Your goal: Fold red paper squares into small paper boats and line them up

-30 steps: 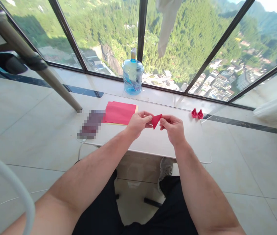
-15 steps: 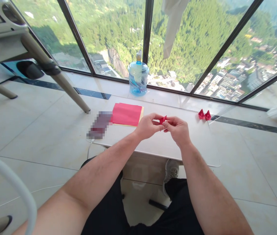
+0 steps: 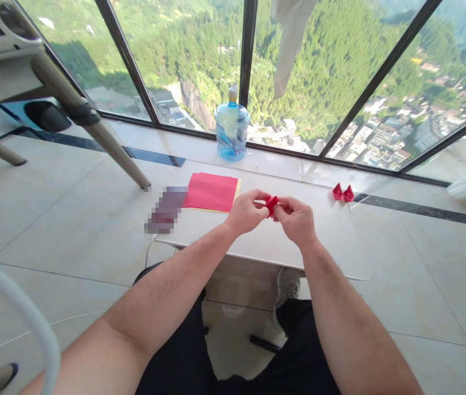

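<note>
A small piece of folded red paper (image 3: 271, 205) is held over the middle of the white table (image 3: 294, 241). My left hand (image 3: 249, 210) pinches it from the left, with thumb and fingers closed on its edge. From the other side my right hand (image 3: 296, 216) grips the same folded paper between thumb and fingers. Some of the paper is covered by my fingertips. Left of my left hand lies a stack of red paper sheets (image 3: 211, 192), with a yellowish layer showing along its edge. Two finished-looking red folded paper shapes (image 3: 342, 192) stand side by side at the table's far right.
A blurred-out flat device (image 3: 166, 210) with a white cable lies at the table's left end. Behind the table a large blue water bottle (image 3: 232, 131) stands by the windows. A chair or stand leg (image 3: 118, 156) slants down at left. My shoe (image 3: 288, 285) is under the table.
The folded paper has turned and shows a broader red face between my fingers. My right hand has shifted slightly left. Both hands keep hold of the paper.
</note>
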Available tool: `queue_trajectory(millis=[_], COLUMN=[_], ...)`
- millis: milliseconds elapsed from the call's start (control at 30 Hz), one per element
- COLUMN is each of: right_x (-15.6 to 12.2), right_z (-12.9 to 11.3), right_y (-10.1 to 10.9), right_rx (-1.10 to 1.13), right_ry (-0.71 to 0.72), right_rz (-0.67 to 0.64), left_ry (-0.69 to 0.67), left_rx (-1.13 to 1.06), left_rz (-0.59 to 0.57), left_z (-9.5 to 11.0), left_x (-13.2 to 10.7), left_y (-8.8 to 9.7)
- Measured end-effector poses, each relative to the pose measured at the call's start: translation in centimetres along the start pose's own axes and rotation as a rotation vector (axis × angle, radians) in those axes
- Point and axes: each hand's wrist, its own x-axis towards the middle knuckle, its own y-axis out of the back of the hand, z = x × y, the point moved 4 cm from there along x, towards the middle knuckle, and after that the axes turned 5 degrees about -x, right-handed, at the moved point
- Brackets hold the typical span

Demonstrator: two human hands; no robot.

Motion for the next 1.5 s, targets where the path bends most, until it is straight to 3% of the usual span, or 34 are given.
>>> queue_trajectory(millis=[133,300,600,800,933,1067,1300,1500], right_x=[-0.5,-0.8,-0.8,-0.9,-0.9,-0.9,-0.9,-0.9], right_z=[-0.6,-1.2,-0.8,-0.9,-0.8,-0.7,-0.7,-1.1], right_y=[-0.1,-0.3,-0.6,-0.4,-0.3,-0.3,-0.1,0.1], right_rx=[-0.272,-0.366,-0.217,-0.196,-0.189,-0.242,-0.268,-0.242], right_ry=[0.103,0.146,0.108,0.144,0.137,0.143,0.201,0.189], right_rz=[0.109,0.133,0.130,0.142,0.151,0.165,0.141,0.138], left_ry=[0.014,0.008,0.037,0.032,0.086,0.086,0.065,0.118], left_rx=[0.042,0.086,-0.052,-0.106,-0.213,-0.115,-0.082,-0.263], left_rz=[0.036,0.077,0.171,0.109,0.161,0.220,0.118,0.143], left_z=[0.0,0.0,-0.2,-1.0,-1.0,-0.5,-0.8,-1.0], left_x=[-0.4,-0.6,-0.4,0.1,0.0,-0.1,0.0,0.0], left_y=[-0.4,-0.6,-0.4,-0.5,-0.3,-0.1,-0.3,-0.4])
